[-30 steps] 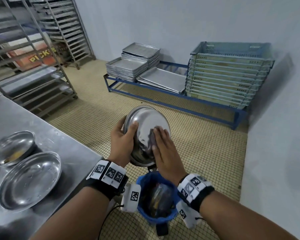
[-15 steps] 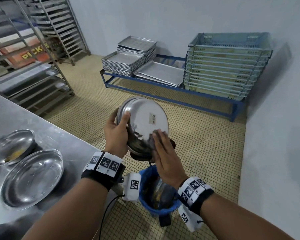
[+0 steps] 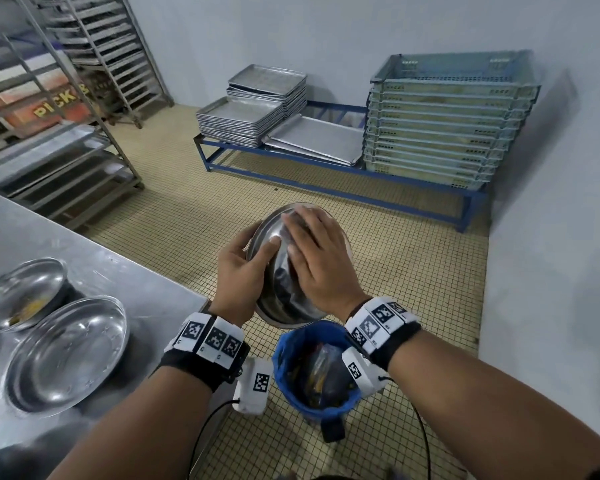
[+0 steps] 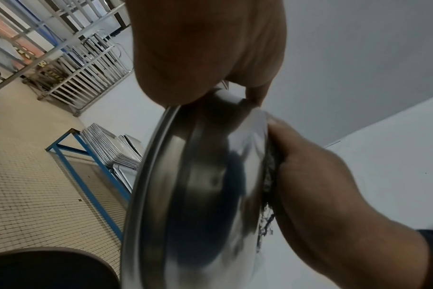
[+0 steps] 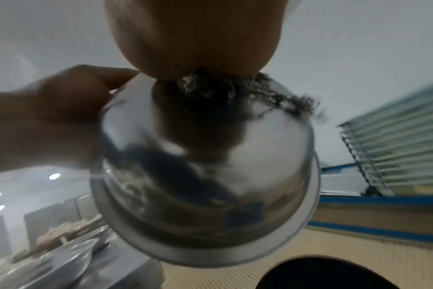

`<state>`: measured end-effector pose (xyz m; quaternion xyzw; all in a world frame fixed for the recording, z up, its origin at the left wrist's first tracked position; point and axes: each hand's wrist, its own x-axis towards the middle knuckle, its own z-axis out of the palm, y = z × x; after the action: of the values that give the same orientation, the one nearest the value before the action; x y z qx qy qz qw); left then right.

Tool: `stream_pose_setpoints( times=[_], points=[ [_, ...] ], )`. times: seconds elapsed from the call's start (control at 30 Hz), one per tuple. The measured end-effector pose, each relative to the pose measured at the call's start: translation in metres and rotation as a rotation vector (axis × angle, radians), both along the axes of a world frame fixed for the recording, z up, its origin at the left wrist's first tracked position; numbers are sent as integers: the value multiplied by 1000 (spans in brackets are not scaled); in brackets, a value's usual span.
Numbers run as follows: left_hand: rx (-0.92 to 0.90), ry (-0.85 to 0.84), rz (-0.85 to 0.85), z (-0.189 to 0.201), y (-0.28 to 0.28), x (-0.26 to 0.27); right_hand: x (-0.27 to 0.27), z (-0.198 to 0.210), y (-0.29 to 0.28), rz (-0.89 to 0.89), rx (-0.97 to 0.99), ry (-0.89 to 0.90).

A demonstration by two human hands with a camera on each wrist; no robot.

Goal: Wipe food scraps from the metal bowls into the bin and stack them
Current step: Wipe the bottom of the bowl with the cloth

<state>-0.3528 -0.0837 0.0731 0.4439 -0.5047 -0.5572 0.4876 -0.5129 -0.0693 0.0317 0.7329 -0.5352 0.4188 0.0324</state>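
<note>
From above, the left hand (image 3: 238,271) grips the tilted metal bowl (image 3: 274,268) by its rim over the blue-lined bin (image 3: 284,344), beside the worktop (image 3: 118,271). The right hand (image 3: 321,258) lies flat inside. The right wrist view alone shows a steel scourer (image 5: 235,88) pressed under that palm.

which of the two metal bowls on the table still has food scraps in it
The far bowl, near the left edge of the head view: yellowish scraps lie in its bottom. The near bowl beside it shows only bare shiny metal.

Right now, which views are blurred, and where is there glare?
Head view: mostly sharp, straight lines bend toward the edges. Left wrist view: the held bowl is smeared and the left hand out of focus. Right wrist view: blurriest; white reflections on the bowl, right hand soft.
</note>
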Motion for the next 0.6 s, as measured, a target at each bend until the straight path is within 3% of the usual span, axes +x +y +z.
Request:
stream_pose_setpoints(
  times=[0.1,0.23,0.3,0.43,0.6],
  points=[
    [9,28,15,-1,0,4,-7,-2,-1,6,-5,-52],
    [50,73,84,-3,0,9,-24,-4,-5,-140,231,-417],
    [56,115,118,-1,-2,9,-29,-10,-3,-181,267,-482],
    [68,216,200,4,-8,4,-17,-26,13,-151,353,-427],
    [68,215,223,4,-14,-8,14,-40,37,-17,233,-158]
  ],
)
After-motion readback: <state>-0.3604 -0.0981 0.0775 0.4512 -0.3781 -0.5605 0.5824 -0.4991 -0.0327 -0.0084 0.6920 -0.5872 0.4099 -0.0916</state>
